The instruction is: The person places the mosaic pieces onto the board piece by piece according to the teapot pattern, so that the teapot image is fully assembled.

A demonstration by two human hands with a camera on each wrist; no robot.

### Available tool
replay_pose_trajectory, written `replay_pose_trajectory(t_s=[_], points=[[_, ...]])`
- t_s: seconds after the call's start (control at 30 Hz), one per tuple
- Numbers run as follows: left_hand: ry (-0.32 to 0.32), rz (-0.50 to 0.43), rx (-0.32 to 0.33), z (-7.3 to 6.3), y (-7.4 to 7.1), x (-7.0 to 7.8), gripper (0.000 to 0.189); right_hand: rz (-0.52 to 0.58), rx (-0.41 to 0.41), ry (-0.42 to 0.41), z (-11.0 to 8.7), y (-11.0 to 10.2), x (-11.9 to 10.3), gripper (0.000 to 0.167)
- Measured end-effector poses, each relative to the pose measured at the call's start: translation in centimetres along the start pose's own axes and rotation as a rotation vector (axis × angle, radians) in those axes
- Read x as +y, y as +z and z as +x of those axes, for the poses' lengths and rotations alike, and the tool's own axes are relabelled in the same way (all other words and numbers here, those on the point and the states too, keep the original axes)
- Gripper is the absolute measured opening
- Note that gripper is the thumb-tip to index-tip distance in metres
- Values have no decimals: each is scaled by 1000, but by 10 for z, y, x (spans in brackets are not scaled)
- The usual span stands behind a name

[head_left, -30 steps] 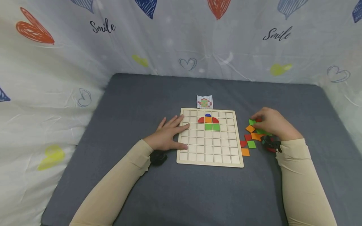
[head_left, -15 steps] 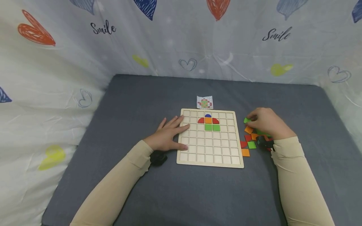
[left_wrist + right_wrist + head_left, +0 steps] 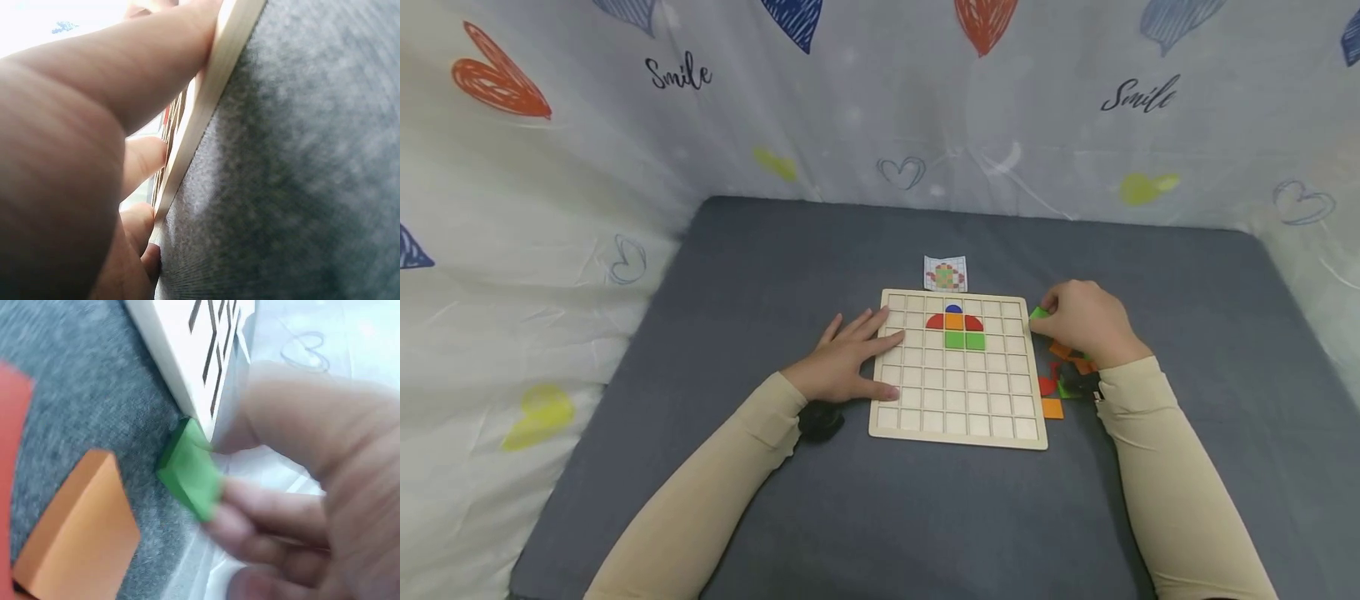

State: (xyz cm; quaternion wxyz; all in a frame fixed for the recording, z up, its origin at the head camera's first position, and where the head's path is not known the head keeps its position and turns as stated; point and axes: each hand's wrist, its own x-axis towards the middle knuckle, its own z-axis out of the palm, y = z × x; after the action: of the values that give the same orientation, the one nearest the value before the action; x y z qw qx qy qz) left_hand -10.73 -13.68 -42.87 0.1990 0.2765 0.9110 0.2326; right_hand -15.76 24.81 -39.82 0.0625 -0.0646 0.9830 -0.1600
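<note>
My left hand [image 3: 838, 362] rests on the left edge of a wooden grid board [image 3: 925, 400], fingers spread and straight. In the left wrist view its thumb and fingers touch the board's rim [image 3: 194, 119]. My right hand [image 3: 1090, 321] pinches a green square tile [image 3: 194, 469] between thumb and fingers, right by the board's right edge. Set in the board's upper cells are a blue half-round piece [image 3: 953, 309], an orange square [image 3: 953, 322], red quarter-round pieces [image 3: 935, 322] on either side, and two green squares [image 3: 965, 340] below.
Loose orange tiles [image 3: 1052, 408] and red tiles [image 3: 1047, 386] lie right of the board, partly hidden under my right hand and wrist. A small picture card [image 3: 946, 274] with a coloured pattern lies behind the board. A patterned curtain [image 3: 850, 100] hangs behind the grey table [image 3: 820, 517].
My right hand has taken the green tile from the loose pile and moved left with it to the board's right edge. The left hand has stayed in place.
</note>
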Motion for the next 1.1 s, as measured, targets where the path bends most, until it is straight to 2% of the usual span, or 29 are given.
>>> replay_pose_trajectory(t_s=[0.17, 0.4, 0.6, 0.83, 1.1], points=[[8, 1, -1, 0, 0, -3, 95, -7, 1, -15, -1, -2, -3, 20], [15, 11, -4, 2, -1, -3, 95, 28, -135, -15, -4, -5, -4, 32], [6, 14, -6, 0, -1, -3, 96, 90, -275, -58, -6, -12, -3, 42], [5, 17, -5, 1, -2, -4, 95, 92, -238, -57, -7, -10, 0, 29], [3, 9, -2, 0, -1, -2, 94, 8, -187, -22, -8, -9, -1, 31]])
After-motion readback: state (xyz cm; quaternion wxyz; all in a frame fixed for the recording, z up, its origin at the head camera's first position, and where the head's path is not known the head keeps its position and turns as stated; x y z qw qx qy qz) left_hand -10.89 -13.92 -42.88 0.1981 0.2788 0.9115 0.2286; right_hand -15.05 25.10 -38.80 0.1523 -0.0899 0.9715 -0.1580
